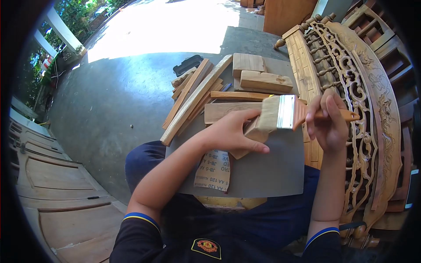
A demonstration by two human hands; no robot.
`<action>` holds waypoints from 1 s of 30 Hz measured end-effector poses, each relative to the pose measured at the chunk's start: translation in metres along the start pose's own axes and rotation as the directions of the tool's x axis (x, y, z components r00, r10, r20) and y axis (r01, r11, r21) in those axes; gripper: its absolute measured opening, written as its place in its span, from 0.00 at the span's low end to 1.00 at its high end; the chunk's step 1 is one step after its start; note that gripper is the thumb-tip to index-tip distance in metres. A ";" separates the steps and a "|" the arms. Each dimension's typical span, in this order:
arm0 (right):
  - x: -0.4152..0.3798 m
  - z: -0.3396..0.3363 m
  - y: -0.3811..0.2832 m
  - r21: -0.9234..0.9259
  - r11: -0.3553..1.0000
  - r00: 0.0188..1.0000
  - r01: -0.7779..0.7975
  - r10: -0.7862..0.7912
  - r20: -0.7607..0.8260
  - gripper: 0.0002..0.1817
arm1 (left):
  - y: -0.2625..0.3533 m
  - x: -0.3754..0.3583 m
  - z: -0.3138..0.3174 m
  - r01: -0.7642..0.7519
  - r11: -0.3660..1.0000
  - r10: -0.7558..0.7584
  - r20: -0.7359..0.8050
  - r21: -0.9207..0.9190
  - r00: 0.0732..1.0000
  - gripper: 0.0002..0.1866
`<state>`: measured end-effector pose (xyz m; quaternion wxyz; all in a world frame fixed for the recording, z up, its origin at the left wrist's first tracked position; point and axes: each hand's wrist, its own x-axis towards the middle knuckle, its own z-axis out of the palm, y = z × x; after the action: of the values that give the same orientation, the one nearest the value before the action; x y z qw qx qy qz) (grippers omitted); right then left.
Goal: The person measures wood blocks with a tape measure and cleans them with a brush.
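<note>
My right hand [329, 120] is closed around the orange-brown handle of a wide paintbrush [286, 112] with a silver ferrule and pale bristles. The bristles lie over a small wooden block [257, 133], apparently against its upper face. My left hand [228, 131] grips that block, thumb on the near side and fingers on the far side, partly hiding it. Just below my left hand, a piece of sandpaper [212, 173] printed with 120 lies on a grey board [272, 177] over my lap.
Several wooden strips [197, 101] lie at the board's far left beside a black case [187, 64]. More wood blocks [266, 80] are stacked at the far side. Carved wooden furniture [364, 96] stands close on my right. Wooden panels [66, 184] lie at the left.
</note>
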<state>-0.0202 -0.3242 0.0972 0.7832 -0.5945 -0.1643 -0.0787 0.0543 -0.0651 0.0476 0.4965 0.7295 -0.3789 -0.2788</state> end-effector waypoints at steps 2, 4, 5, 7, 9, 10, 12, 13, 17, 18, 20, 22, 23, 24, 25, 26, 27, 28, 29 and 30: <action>0.003 -0.008 0.009 0.010 1.000 0.988 0.019 -0.017 -0.156 0.18 | 0.012 -0.003 0.004 -0.021 0.957 0.022 -0.001 0.290 1.000 0.49; 0.005 -0.013 0.010 0.007 0.998 0.982 0.062 -0.060 -0.180 0.18 | 0.005 -0.010 0.023 -0.219 0.814 0.263 -0.005 0.538 0.965 0.45; 0.006 -0.014 0.009 0.007 0.997 0.980 0.077 -0.075 -0.185 0.18 | 0.010 -0.013 0.028 -0.241 0.733 0.285 0.034 0.636 0.958 0.44; 0.008 -0.014 0.008 0.011 0.995 0.978 0.103 -0.099 -0.186 0.18 | 0.009 -0.017 0.038 -0.255 0.623 0.299 0.075 0.739 0.951 0.44; 0.009 -0.018 0.009 0.047 0.994 0.976 0.098 -0.086 -0.200 0.17 | 0.005 -0.015 0.040 -0.245 0.622 0.253 0.105 0.744 0.962 0.44; 0.010 -0.021 0.011 0.067 0.994 0.976 0.090 -0.074 -0.205 0.17 | 0.002 -0.015 0.040 -0.235 0.625 0.225 0.117 0.744 0.967 0.44; 0.014 -0.032 0.020 0.060 0.994 0.962 0.091 -0.072 -0.262 0.17 | -0.003 -0.014 0.040 -0.220 0.612 0.207 0.115 0.759 0.972 0.43; 0.016 -0.035 0.022 0.056 0.995 0.948 0.087 -0.066 -0.311 0.17 | -0.004 -0.014 0.039 -0.220 0.624 0.216 0.105 0.750 0.971 0.43; 0.015 -0.049 0.014 0.086 0.995 0.961 -0.045 0.066 -0.268 0.19 | -0.001 -0.018 0.034 -0.208 0.674 0.213 0.083 0.709 0.973 0.41; 0.013 -0.054 0.014 0.001 0.993 0.969 -0.120 0.117 -0.220 0.20 | 0.000 -0.021 0.030 -0.196 0.693 0.214 0.062 0.694 0.975 0.39; 0.011 -0.061 0.014 -0.181 0.951 0.964 -0.253 0.230 -0.136 0.21 | 0.006 -0.028 0.019 -0.174 0.731 0.215 0.019 0.660 0.976 0.37; 0.011 -0.043 0.011 -0.410 0.862 0.953 -0.300 0.287 -0.093 0.21 | 0.011 -0.036 0.002 -0.119 0.767 0.207 -0.067 0.631 0.976 0.34; 0.010 -0.039 0.012 -0.455 0.825 0.934 -0.335 0.354 -0.045 0.20 | 0.012 -0.041 -0.007 -0.092 0.785 0.198 -0.106 0.613 0.974 0.32; 0.010 -0.034 0.011 -0.502 0.786 0.908 -0.362 0.418 -0.001 0.20 | 0.011 -0.045 -0.016 -0.105 0.781 0.245 -0.147 0.615 0.958 0.27; 0.010 -0.023 0.001 -0.524 0.693 0.830 -0.496 0.555 -0.052 0.20 | 0.012 -0.049 -0.022 -0.047 0.810 0.202 -0.202 0.584 0.958 0.24; 0.008 -0.026 0.002 -0.539 0.673 0.812 -0.507 0.582 -0.037 0.21 | 0.014 -0.051 -0.026 0.008 0.835 0.158 -0.253 0.551 0.955 0.22; 0.008 -0.030 0.005 -0.553 0.652 0.793 -0.518 0.608 -0.025 0.22 | 0.013 -0.049 -0.026 0.023 0.826 0.175 -0.295 0.563 0.940 0.20; 0.009 -0.034 0.007 -0.569 0.631 0.773 -0.527 0.635 -0.011 0.22 | 0.013 -0.047 -0.026 0.040 0.818 0.191 -0.338 0.573 0.922 0.19; 0.008 -0.039 0.010 -0.591 0.627 0.799 -0.507 0.599 -0.049 0.23 | 0.012 -0.047 -0.026 0.060 0.811 0.207 -0.382 0.582 0.901 0.17; 0.009 -0.046 0.013 -0.649 0.559 0.800 -0.515 0.587 -0.129 0.24 | 0.010 -0.045 -0.025 0.067 0.816 0.187 -0.372 0.574 0.909 0.17</action>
<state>-0.0004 -0.3640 0.0777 0.4983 -0.8538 0.0287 0.1480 0.0457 -0.0174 0.0675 0.3304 0.8742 -0.3550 0.0248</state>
